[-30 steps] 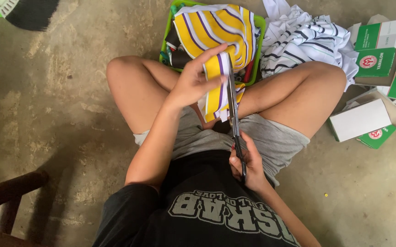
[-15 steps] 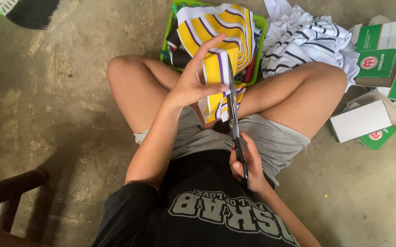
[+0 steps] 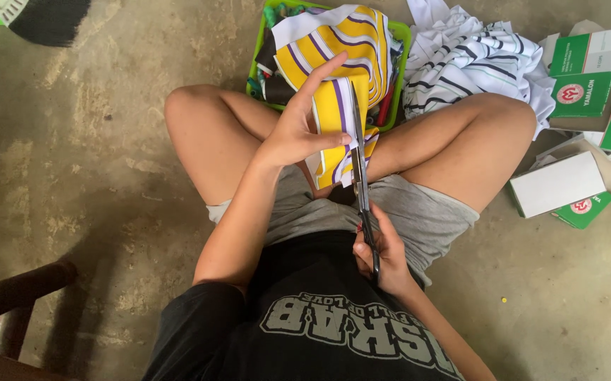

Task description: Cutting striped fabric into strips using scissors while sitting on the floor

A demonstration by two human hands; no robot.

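The left hand (image 3: pixel 298 134) is pinching a folded piece of yellow fabric with purple and white stripes (image 3: pixel 335 130), fingers stretched up along its edge and thumb behind; looks like it's held up and taut so the cloth doesn't flop while the blades go through; the right hand (image 3: pixel 383 257) is closed round the handles of a long pair of dark-bladed scissors (image 3: pixel 359 166), down close to the belly, so the blades point straight away from the body and run up along the right edge of the strip; blades look nearly closed together, though it's hard to tell exactly how far the cut has got; the fabric piece sits right over the lap, between the two bent knees, which makes sense since the person is sitting cross-legged on the bare concrete floor (image 3: pixel 79 162) in grey shorts and a black printed tee; just beyond the knees there's a green plastic basket (image 3: pixel 400 42) stuffed with more of the same yellow striped cloth plus some darker scraps, close enough to grab from without getting up; right beside it on the floor is a crumpled heap of white fabric with dark stripes (image 3: pixel 475 63); further to the right a bunch of green and white cardboard boxes (image 3: pixel 588 77), a couple lying open and flat; dark wooden furniture leg (image 3: pixel 16 296) pokes in at the lower left, well clear of everything.
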